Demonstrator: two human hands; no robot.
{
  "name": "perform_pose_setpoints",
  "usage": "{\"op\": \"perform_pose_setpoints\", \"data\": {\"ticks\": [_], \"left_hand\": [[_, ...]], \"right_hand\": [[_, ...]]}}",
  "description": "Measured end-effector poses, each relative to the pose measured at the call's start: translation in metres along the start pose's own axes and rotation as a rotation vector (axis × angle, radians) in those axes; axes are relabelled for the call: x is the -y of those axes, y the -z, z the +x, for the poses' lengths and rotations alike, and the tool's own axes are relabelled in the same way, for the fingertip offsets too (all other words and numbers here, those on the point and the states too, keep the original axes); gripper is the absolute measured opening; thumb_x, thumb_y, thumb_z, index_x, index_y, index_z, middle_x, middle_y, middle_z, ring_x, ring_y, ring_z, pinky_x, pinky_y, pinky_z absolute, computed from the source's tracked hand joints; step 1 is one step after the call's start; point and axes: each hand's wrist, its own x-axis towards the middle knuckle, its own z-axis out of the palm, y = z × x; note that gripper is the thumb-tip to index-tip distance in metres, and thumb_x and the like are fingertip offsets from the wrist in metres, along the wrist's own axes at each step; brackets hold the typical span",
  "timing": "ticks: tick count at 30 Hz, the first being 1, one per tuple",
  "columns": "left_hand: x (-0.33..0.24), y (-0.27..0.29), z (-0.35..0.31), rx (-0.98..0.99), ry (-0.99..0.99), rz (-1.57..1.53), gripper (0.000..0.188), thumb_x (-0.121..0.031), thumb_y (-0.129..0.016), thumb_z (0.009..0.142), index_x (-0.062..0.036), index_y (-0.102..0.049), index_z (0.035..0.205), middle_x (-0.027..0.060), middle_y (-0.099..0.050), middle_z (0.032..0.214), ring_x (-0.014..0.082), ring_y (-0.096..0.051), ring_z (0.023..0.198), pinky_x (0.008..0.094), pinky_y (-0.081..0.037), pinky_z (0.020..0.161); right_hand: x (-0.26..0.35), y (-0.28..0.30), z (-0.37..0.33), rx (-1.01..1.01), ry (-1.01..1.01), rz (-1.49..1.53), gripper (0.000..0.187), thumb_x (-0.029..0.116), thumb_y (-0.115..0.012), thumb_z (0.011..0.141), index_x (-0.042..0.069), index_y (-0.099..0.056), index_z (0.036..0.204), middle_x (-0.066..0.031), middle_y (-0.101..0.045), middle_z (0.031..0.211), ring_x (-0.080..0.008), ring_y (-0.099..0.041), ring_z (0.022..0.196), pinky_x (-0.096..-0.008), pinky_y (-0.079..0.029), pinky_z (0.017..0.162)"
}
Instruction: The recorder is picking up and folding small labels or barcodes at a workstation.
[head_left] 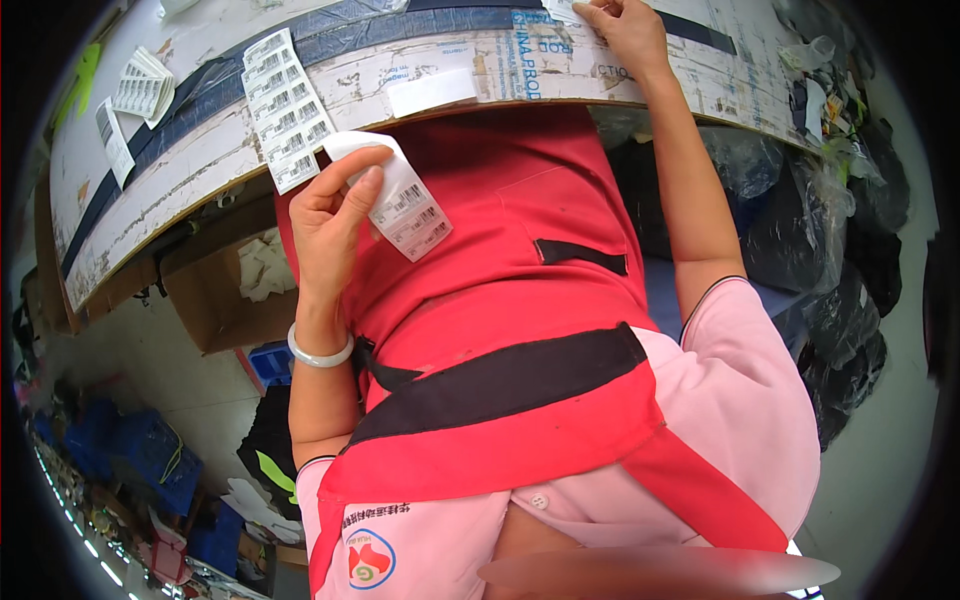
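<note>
My left hand [335,215] pinches a curled strip of white barcode labels [412,205] between thumb and fingers, in front of the red apron [480,230]. Beside it, a longer sheet of barcode labels [285,105] lies on the worktable [430,60] and hangs over its near edge. My right hand [632,35] is at the far side of the table, at the picture's upper edge. Its fingers are drawn together at a small white piece [562,10], which is partly cut off and too small to name.
A blank white strip [432,92] lies near the table edge. More labels [145,85] and a single tag [114,142] are at the left. Below stands an open cardboard box [225,290]. Plastic-wrapped dark bundles [790,210] crowd the right side. Blue bins [140,455] sit lower left.
</note>
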Motion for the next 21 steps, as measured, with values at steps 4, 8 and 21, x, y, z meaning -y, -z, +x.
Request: {"op": "perform_pose_setpoints", "data": {"ticks": [4, 8, 21], "left_hand": [[-0.004, -0.002, -0.003, -0.064, 0.006, 0.042, 0.023, -0.010, -0.062, 0.094, 0.0014, -0.069, 0.113, 0.0030, -0.069, 0.102, 0.0064, -0.060, 0.086, 0.0200, -0.047, 0.076], [-0.003, -0.002, -0.002, -0.077, 0.048, 0.047, 0.024, -0.011, -0.063, 0.094, 0.0012, -0.068, 0.113, 0.0033, -0.069, 0.094, 0.0053, -0.059, 0.077, 0.0188, -0.046, 0.065], [0.001, 0.010, -0.002, 0.086, 0.047, 0.086, 0.022, -0.008, -0.070, 0.088, 0.0037, -0.070, 0.107, 0.0057, -0.071, 0.094, 0.0083, -0.063, 0.082, 0.0232, -0.052, 0.072]], "right_hand": [[0.067, 0.026, -0.024, -0.096, -0.046, -0.063, 0.034, 0.023, -0.076, 0.076, 0.002, -0.063, 0.099, -0.0123, -0.064, 0.077, -0.0219, -0.064, 0.075, -0.0354, -0.050, 0.068], [0.107, 0.009, -0.070, 0.328, 0.265, 0.537, 0.017, 0.016, -0.066, 0.092, 0.000, -0.068, 0.099, -0.0012, -0.066, 0.082, -0.0060, -0.059, 0.071, -0.0210, -0.048, 0.065], [0.164, -0.020, -0.143, 0.891, -0.087, 1.059, 0.017, 0.017, -0.067, 0.092, 0.000, -0.068, 0.094, -0.0035, -0.066, 0.081, -0.0080, -0.061, 0.070, -0.0220, -0.052, 0.063]]}}
